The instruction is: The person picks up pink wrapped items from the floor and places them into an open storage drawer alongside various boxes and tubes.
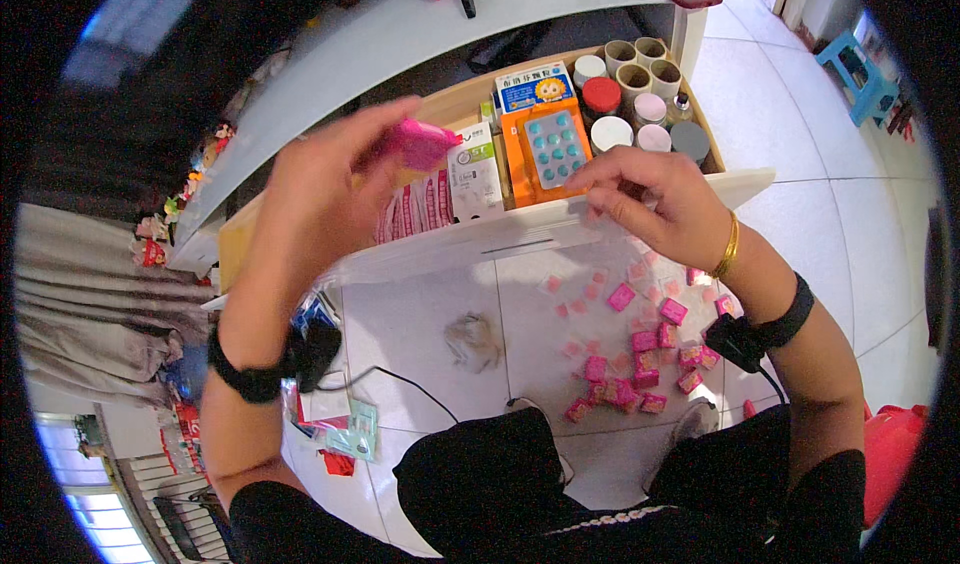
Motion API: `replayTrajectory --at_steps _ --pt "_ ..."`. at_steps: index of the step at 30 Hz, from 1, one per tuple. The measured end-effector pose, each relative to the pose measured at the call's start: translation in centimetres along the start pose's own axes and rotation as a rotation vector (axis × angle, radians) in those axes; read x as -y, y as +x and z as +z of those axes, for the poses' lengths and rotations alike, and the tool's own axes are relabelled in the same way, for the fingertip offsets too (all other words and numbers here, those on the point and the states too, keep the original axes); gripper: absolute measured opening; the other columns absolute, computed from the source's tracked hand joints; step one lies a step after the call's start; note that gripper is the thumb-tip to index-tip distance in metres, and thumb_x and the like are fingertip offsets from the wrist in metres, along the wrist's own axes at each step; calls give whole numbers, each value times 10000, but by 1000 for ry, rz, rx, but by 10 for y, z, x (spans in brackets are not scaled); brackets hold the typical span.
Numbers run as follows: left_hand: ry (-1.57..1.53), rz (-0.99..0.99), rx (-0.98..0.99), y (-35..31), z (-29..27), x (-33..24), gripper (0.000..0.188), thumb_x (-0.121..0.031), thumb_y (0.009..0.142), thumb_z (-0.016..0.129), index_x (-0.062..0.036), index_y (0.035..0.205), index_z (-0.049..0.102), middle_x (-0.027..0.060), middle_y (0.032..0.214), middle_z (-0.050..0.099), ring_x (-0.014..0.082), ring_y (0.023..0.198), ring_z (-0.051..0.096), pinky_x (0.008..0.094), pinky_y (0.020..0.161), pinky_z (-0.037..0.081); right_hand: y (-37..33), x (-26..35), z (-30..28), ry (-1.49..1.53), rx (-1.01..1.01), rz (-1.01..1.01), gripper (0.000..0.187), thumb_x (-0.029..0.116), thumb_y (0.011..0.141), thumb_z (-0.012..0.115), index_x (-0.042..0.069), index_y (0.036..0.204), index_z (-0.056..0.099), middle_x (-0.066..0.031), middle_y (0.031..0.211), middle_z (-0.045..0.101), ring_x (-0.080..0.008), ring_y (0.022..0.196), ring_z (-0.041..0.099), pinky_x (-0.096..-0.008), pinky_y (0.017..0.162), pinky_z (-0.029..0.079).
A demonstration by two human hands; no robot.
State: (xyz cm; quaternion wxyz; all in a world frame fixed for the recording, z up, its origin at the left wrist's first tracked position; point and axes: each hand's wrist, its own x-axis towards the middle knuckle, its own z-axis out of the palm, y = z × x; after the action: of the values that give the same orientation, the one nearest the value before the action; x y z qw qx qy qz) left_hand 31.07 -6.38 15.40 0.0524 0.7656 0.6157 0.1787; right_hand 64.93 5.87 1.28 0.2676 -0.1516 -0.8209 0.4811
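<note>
Left hand (335, 179) blurred, fingers and thumb clamped on pink packet (425, 146) above drawer (440, 248). Packet's long axis roughly sideways, free end toward right hand (665, 199). Right hand well apart, near blister pack (556, 149); grip can't be told. Below: tiled floor (400, 314), small pink packs (643, 342) nearer right hand.

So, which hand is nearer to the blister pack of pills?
Right hand, at the lower right of the blister pack; the left hand is farther off, to its left.
</note>
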Motion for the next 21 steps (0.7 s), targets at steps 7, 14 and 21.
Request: replayTrajectory --at_steps 7,14,21 --pt "416 -18 237 83 29 120 392 -164 1086 809 -92 1471 793 239 1217 864 438 1079 845 512 944 668 10 -22 -20 -146 -149 -17 134 197 1146 753 116 1224 825 -147 958 822 -331 838 814 -440 790 639" --pt "472 -25 483 123 94 142 263 -145 1050 787 -102 1308 811 223 1126 861 468 1051 833 539 917 660 13 -25 -26 -163 -41 96 120 196 1104 773 128 1197 808 -118 836 774 -342 756 771 -480 727 606" --pt "455 193 490 141 134 175 223 -154 1104 703 -124 1301 801 164 1209 798 409 1150 814 497 934 656 16 -24 -36 -163 2 65 144 206 1077 804 122 1191 782 -146 857 782 -377 764 778 -515 732 615"
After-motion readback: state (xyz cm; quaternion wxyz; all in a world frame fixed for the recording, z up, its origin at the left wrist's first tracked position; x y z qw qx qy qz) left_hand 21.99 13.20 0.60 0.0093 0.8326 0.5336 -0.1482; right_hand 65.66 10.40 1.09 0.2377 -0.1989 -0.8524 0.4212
